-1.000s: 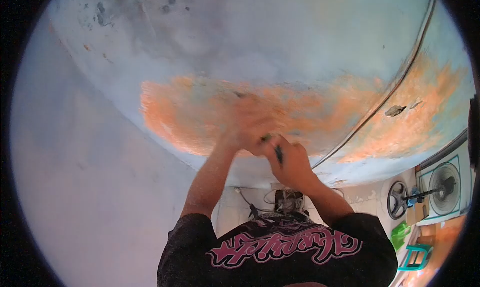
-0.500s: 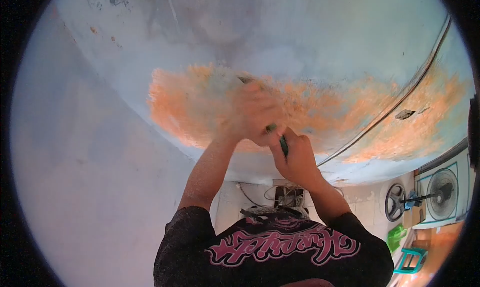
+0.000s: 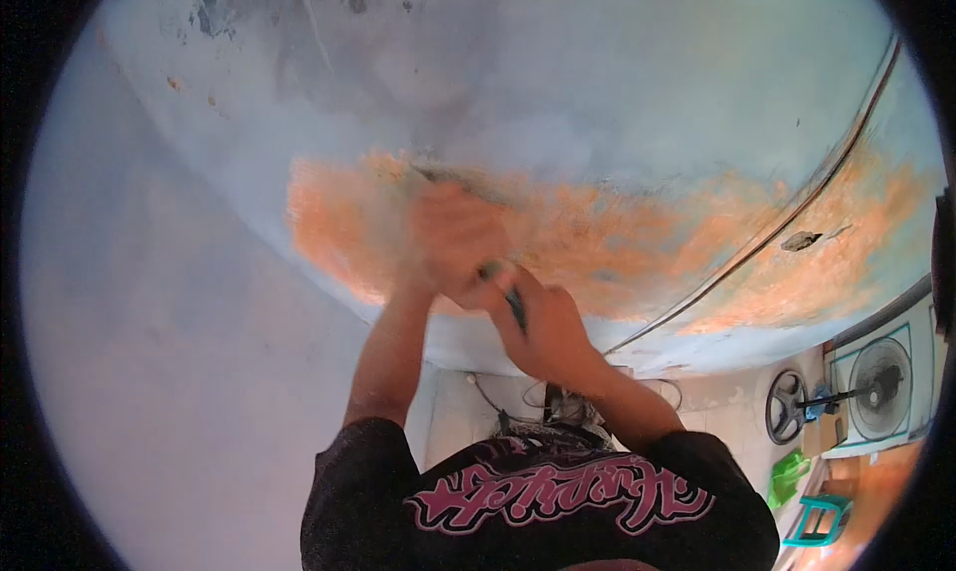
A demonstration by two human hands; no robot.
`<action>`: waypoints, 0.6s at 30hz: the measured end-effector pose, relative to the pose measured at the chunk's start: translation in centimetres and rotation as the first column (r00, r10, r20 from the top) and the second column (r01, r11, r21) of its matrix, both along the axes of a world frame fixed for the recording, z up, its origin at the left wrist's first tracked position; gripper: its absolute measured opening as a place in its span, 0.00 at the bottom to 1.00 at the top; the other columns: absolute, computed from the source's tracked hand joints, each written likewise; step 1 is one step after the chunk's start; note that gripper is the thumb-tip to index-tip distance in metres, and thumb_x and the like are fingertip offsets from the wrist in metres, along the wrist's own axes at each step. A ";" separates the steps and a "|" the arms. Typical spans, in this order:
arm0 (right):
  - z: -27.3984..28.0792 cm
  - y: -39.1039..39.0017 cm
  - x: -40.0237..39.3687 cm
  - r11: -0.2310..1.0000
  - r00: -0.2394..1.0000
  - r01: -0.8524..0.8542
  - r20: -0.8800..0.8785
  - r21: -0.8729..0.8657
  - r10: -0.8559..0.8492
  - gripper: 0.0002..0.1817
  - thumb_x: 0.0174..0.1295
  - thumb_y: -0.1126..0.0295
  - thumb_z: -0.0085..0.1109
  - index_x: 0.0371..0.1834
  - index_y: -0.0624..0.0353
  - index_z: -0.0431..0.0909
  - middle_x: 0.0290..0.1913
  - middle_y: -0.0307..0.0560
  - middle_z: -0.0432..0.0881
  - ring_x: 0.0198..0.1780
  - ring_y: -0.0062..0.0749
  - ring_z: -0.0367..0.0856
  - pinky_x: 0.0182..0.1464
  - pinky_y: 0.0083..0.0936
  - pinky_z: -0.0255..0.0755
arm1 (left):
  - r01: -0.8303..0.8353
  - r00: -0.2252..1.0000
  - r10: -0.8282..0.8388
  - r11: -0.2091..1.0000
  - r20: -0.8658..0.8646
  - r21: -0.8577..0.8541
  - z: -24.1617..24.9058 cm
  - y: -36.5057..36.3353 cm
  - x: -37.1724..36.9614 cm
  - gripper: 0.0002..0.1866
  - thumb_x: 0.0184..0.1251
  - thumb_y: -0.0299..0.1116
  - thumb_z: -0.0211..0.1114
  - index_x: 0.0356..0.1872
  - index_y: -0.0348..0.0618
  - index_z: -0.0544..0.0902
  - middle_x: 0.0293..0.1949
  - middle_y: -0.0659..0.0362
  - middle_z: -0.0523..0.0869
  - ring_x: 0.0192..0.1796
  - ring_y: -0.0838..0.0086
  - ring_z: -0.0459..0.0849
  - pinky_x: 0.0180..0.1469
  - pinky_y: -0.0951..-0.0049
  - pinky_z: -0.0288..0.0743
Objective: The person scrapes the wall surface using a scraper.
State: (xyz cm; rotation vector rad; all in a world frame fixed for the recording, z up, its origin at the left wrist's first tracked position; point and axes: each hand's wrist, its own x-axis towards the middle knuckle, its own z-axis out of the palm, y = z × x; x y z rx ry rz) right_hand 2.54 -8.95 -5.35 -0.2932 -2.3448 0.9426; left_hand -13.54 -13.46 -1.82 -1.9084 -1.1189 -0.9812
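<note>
Both of my hands are on one hand tool with a dark green handle (image 3: pixel 516 310), held against the wall (image 3: pixel 597 73). My right hand (image 3: pixel 548 330) is closed round the handle's near end. Farther up, my left hand (image 3: pixel 458 234), smeared by motion, is closed over the tool's front part. A dark edge shows just beyond its fingers; the rest of the working end is hidden, so I cannot tell its kind. Around the hands runs a rough band of orange patches (image 3: pixel 617 237) on the pale blue wall surface.
A dark cable (image 3: pixel 817 181) runs down the wall at the right, beside a small chipped hole (image 3: pixel 801 241). Lower right stand a fan (image 3: pixel 882 387), a green plastic bag (image 3: pixel 788 477) and a teal stool (image 3: pixel 822 521). Another wall (image 3: pixel 169 372) fills the left side.
Both hands and the tool have moved left along the orange band, still gripping it. The view has shifted slightly.
</note>
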 end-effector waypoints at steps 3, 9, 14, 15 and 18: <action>-1.7 0.4 2.9 0.987 0.995 -0.024 -0.098 -0.159 0.009 0.14 0.64 0.63 0.53 0.39 0.66 0.71 0.19 0.63 0.76 0.23 0.61 0.77 0.27 0.49 0.69 | 0.081 0.997 -0.081 0.995 0.000 -0.052 -0.7 1.2 2.3 0.10 0.41 0.43 0.62 0.14 0.52 0.74 0.17 0.64 0.74 0.21 0.70 0.71 0.27 0.68 0.62; 3.2 1.0 -0.2 0.989 0.991 -0.110 -0.084 -0.103 0.102 0.13 0.65 0.65 0.51 0.40 0.67 0.71 0.22 0.64 0.76 0.25 0.63 0.76 0.29 0.48 0.68 | -0.054 0.995 0.046 0.994 -0.083 -0.096 3.6 -0.3 -0.1 0.08 0.38 0.40 0.62 0.13 0.53 0.73 0.15 0.65 0.71 0.21 0.71 0.72 0.29 0.68 0.64; -0.1 -0.1 0.7 0.961 0.991 -0.119 -0.095 -0.249 0.098 0.12 0.65 0.66 0.51 0.42 0.65 0.71 0.24 0.64 0.77 0.26 0.64 0.76 0.29 0.48 0.67 | 0.014 1.000 -0.020 0.963 -0.020 -0.269 1.8 0.1 1.2 0.08 0.38 0.42 0.61 0.13 0.53 0.73 0.13 0.66 0.70 0.20 0.70 0.71 0.28 0.67 0.63; -0.1 -0.7 0.4 0.973 0.988 -0.101 -0.131 -0.208 0.075 0.12 0.65 0.66 0.51 0.44 0.63 0.70 0.25 0.64 0.77 0.26 0.64 0.76 0.29 0.48 0.67 | 0.021 0.999 -0.030 0.979 -0.041 -0.205 3.0 -0.3 -0.3 0.09 0.37 0.42 0.61 0.12 0.53 0.73 0.13 0.66 0.70 0.20 0.70 0.71 0.28 0.67 0.63; 2.7 -0.9 -1.3 0.992 0.987 -0.115 -0.115 -0.048 0.109 0.12 0.65 0.65 0.50 0.45 0.63 0.70 0.24 0.63 0.77 0.26 0.63 0.77 0.29 0.48 0.68 | 0.016 0.998 -0.023 0.991 -0.051 -0.135 4.0 -1.3 -1.2 0.10 0.37 0.43 0.61 0.12 0.53 0.72 0.13 0.66 0.69 0.20 0.70 0.71 0.28 0.66 0.63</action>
